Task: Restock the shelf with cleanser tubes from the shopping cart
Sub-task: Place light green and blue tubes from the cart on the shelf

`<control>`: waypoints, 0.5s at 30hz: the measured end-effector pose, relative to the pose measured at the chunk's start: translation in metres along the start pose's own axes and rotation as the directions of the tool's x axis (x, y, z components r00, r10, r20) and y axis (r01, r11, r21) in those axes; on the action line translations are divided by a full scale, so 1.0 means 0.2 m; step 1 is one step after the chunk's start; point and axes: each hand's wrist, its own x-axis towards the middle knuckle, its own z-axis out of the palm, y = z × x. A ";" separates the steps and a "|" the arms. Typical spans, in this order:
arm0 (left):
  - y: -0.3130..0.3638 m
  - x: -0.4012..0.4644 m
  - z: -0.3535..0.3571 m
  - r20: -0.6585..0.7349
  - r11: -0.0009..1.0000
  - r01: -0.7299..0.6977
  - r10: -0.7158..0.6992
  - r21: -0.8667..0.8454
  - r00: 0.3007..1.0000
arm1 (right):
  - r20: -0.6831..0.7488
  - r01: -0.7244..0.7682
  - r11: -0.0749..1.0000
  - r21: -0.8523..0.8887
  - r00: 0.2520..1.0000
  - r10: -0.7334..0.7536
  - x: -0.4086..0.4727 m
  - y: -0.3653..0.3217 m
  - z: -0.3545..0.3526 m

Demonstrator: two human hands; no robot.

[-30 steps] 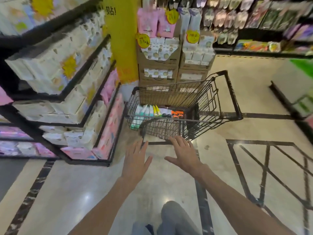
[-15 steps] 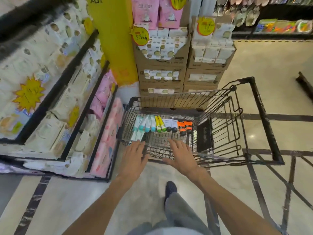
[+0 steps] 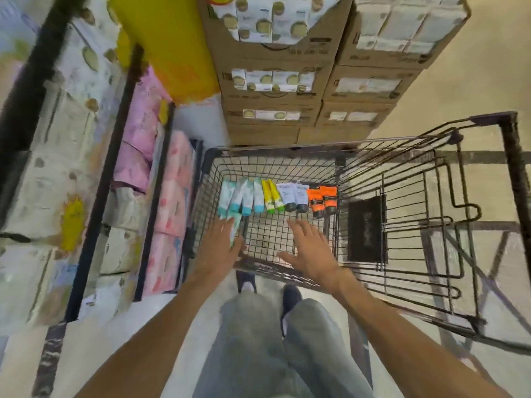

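A black wire shopping cart [image 3: 287, 149] stands in front of me. A row of cleanser tubes lies on its floor: teal-and-white tubes [image 3: 242, 196], yellow-green tubes [image 3: 272, 196], white tubes with dark caps [image 3: 293, 196] and orange tubes [image 3: 321, 200]. One more teal tube [image 3: 236, 226] lies nearer me. My left hand [image 3: 219, 251] reaches over the near rim with straight fingers, right beside that tube. My right hand [image 3: 311, 248] hovers flat over the basket's middle and holds nothing.
A black shelf [image 3: 115, 156] with white and pink tissue packs runs along the left. Stacked cardboard boxes [image 3: 273, 90] and a yellow pillar [image 3: 172, 47] stand right behind the cart. The cart's handle end [image 3: 514, 168] points right.
I have stepped up to the cart and look straight down into it. Both hands have moved forward over the near rim into the basket.
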 end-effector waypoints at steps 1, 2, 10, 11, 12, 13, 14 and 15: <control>-0.04 0.07 0.02 0.021 1.000 0.007 -0.007 -0.006 1.000 | 0.008 -0.025 1.000 0.007 1.000 0.025 0.06 0.00 0.02; -0.08 0.14 0.04 0.051 1.000 0.025 -0.025 -0.017 0.998 | 0.022 -0.051 0.999 0.017 0.998 0.051 0.11 0.00 0.04; -0.40 0.59 0.32 0.197 0.984 0.170 -0.155 -0.057 0.968 | 0.066 -0.179 0.979 0.100 0.983 0.173 0.49 0.02 0.30; -0.45 0.63 0.39 0.206 0.983 0.178 -0.165 -0.046 0.965 | 0.078 -0.201 0.972 0.118 0.978 0.193 0.53 0.03 0.34; -0.48 0.67 0.45 0.214 0.982 0.185 -0.173 -0.037 0.961 | 0.085 -0.217 0.967 0.130 0.975 0.207 0.58 0.05 0.38; -0.51 0.70 0.51 0.220 0.979 0.200 -0.189 -0.028 0.957 | 0.099 -0.231 0.964 0.135 0.971 0.219 0.61 0.06 0.43; -0.53 0.73 0.57 0.221 0.976 0.219 -0.210 -0.017 0.952 | 0.109 -0.237 0.961 0.143 0.969 0.223 0.64 0.08 0.48; -0.55 0.74 0.62 0.221 0.969 0.245 -0.240 0.003 0.945 | 0.121 -0.241 0.957 0.160 0.967 0.224 0.67 0.10 0.53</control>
